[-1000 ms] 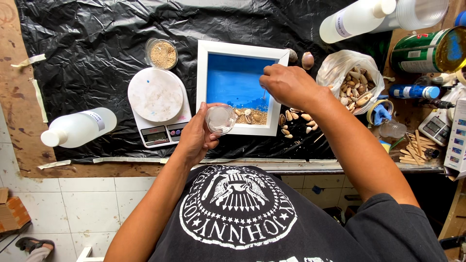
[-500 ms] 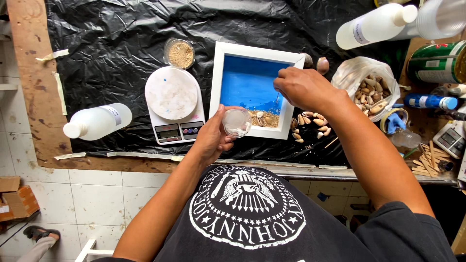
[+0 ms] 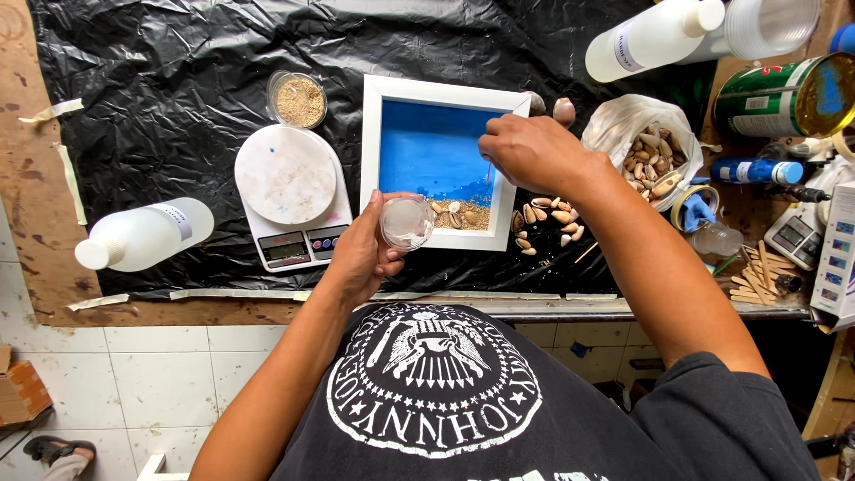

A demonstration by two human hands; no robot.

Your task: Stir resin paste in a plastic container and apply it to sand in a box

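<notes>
Left hand (image 3: 361,254): I grip the small clear plastic cup (image 3: 407,222) firmly at the white wooden frame's (image 3: 370,142) near edge.
Right hand (image 3: 527,153): my fingers pinch a thin stick (image 3: 490,178) over the blue inside.

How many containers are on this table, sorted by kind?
White plastic bottles: 2, one lying at left, one at top right
Blue bottle: 1
Green can: 1
Small clear cups: 2, one of sand, one in the left hand
Bag of shells: 1
Total: 7
</notes>
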